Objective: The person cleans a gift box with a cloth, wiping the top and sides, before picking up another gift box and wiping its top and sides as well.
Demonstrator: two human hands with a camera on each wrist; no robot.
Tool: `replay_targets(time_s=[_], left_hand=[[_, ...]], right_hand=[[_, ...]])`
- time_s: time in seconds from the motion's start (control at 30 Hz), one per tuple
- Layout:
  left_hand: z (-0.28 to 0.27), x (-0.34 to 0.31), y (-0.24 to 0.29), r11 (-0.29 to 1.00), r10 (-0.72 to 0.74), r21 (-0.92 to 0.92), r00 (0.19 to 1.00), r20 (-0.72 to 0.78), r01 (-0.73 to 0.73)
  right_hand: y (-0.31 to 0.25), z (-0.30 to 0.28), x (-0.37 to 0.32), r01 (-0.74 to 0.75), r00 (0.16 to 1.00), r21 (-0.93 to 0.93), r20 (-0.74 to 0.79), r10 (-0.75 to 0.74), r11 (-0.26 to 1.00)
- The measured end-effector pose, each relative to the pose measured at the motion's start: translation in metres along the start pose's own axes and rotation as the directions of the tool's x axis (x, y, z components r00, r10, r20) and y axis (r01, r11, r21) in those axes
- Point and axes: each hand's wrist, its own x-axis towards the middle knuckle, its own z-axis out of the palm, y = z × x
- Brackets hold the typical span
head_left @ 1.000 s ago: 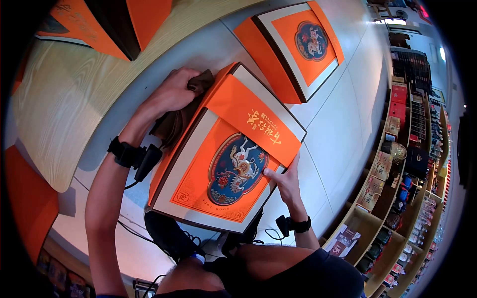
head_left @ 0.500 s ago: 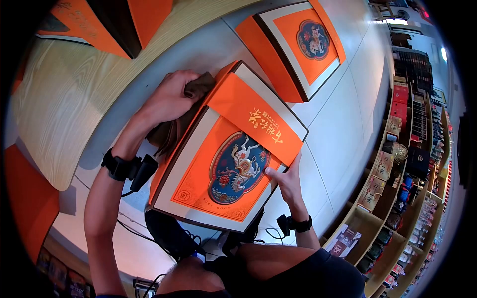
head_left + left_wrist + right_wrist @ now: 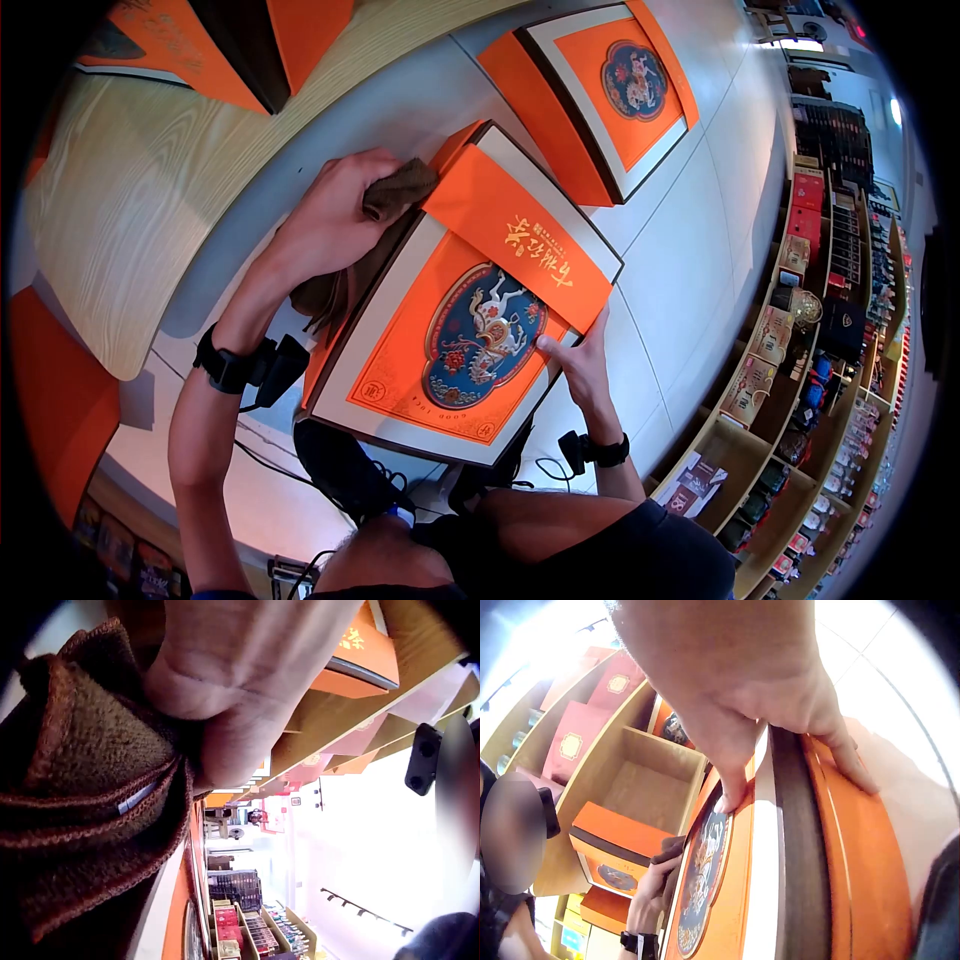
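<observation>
A large orange-and-white gift box (image 3: pixel 400 365) with gold lettering and a horse medallion sits tilted above the person's feet. The left hand (image 3: pixel 345 210) grips a bunched brown cloth (image 3: pixel 400 190) at the upper left side of this box; more of the cloth hangs below the hand along the box side. In the left wrist view the cloth (image 3: pixel 97 742) shows thick folds and stitched edges under the fingers. At the opposite edge, the right hand (image 3: pixel 583 370) holds the box, its thumb on the top by the medallion. The right wrist view shows its fingers (image 3: pixel 851 761) spread on the orange side.
A second orange gift box (image 3: pixel 560 120) stands on the tiled floor just beyond. To the left is a pale wooden table (image 3: pixel 130 220) bearing another orange box (image 3: pixel 310 40). Shelves (image 3: pixel 740 440) full of goods run along the right. Black cables (image 3: pixel 270 460) lie near the shoes.
The left hand and its cloth have shifted slightly toward the person along the box side, with the wrist swinging left and down. The right hand keeps its hold; the box has barely shifted.
</observation>
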Motion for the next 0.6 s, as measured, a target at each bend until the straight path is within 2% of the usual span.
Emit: replay_targets(time_s=[0.07,0.2,0.3,0.37,0.4,0.47,0.6], left_hand=[[-0.002,-0.005,0.002,0.998,0.052,0.036,0.999,0.004,-0.052],[-0.007,-0.010,0.001,0.999,0.031,0.038,0.999,0.023,-0.032],[-0.013,-0.017,0.008,0.997,-0.019,-0.073,1.000,0.007,0.019],[-0.011,-0.021,0.003,0.990,-0.119,0.045,0.966,-0.231,0.132],[-0.012,-0.020,-0.006,0.990,-0.119,0.049,0.965,-0.233,0.134],[-0.010,-0.012,-0.030,0.981,-0.023,0.180,0.972,-0.233,0.067],[0.007,0.000,-0.044,0.967,-0.035,0.237,0.967,-0.251,0.097]], right_hand=[[0.002,-0.001,0.001,-0.009,1.000,0.010,0.008,0.009,1.000],[0.003,-0.001,0.000,0.008,1.000,-0.013,0.009,-0.007,1.000],[0.002,-0.002,0.000,0.004,1.000,-0.010,0.003,-0.004,1.000],[0.003,-0.001,-0.002,0.006,1.000,-0.016,0.004,-0.006,1.000],[0.002,0.000,-0.002,0.012,1.000,-0.029,-0.005,-0.012,0.999],[0.002,0.001,-0.002,0.015,1.000,-0.042,-0.009,-0.016,0.999],[0.001,0.000,-0.001,0.004,1.000,0.000,0.001,-0.004,1.000]])
